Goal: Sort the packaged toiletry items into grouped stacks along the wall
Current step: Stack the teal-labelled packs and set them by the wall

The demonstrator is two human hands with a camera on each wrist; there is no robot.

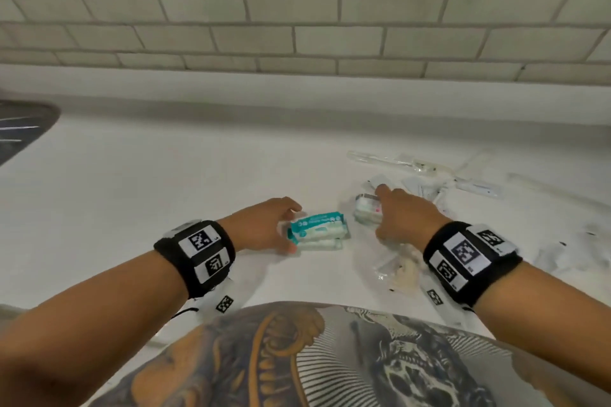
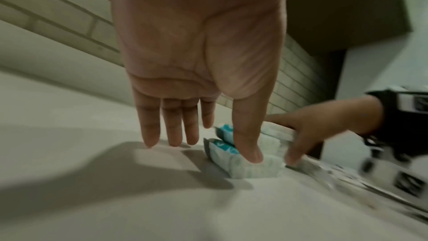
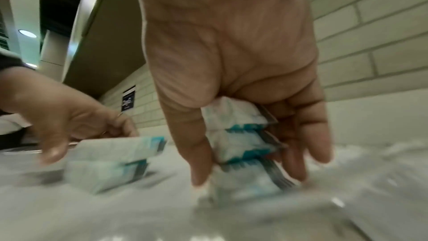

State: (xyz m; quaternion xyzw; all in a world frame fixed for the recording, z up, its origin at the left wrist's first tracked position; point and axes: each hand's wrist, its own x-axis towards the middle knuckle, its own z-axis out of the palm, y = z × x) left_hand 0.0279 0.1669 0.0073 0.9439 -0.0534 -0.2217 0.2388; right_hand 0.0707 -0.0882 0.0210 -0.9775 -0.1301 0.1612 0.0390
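Note:
Two teal-and-white wipe packets (image 1: pixel 319 231) lie stacked on the white counter (image 1: pixel 165 192). My left hand (image 1: pixel 291 230) straddles their left end with straight fingers, fingertips on the counter and thumb (image 2: pixel 249 151) touching the near side of the packets (image 2: pixel 254 169). To the right, my right hand (image 1: pixel 380 215) grips a second stack of the same packets (image 1: pixel 363 211) between thumb and fingers. The right wrist view shows three packets (image 3: pixel 234 116) in that grip, the lowest one at counter level, with the left-hand stack (image 3: pixel 111 168) beside it.
Clear-wrapped toothbrushes (image 1: pixel 396 163) and small white sachets (image 1: pixel 420 188) lie scattered behind and right of my right hand. Clear bags (image 1: pixel 396 268) sit under my right wrist. A tiled wall (image 1: pixel 297 10) runs along the back; a dark object (image 1: pixel 23 129) is at far left.

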